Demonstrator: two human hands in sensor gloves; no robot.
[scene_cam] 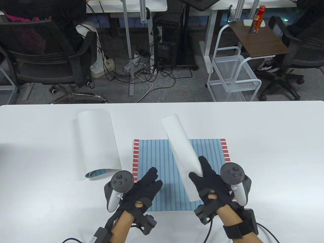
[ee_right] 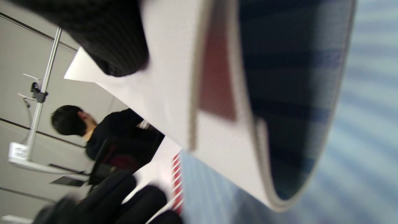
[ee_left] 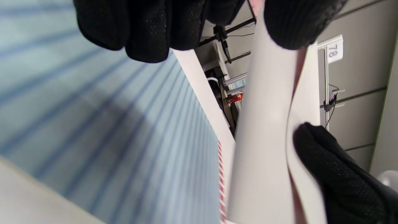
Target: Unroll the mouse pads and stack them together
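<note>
A flat blue-striped mouse pad [scene_cam: 154,157] with red-and-white end bands lies at the table's middle front. My right hand [scene_cam: 197,167] grips a rolled pad [scene_cam: 177,136], white back outward. It holds the roll slanted above the flat pad, the far end raised. The roll's open end shows blue stripes in the right wrist view [ee_right: 279,124]. My left hand [scene_cam: 154,177] is open over the flat pad's near left part, apart from the roll. I cannot tell whether it touches the pad. A second curled pad [scene_cam: 97,141] lies on the table to the left.
The white table [scene_cam: 265,131] stretches wide on both sides, its far edge just beyond the rolls. Past it stand office chairs, a white wire cart [scene_cam: 235,76] and floor cables. Glove cables trail from both wrists at the near edge.
</note>
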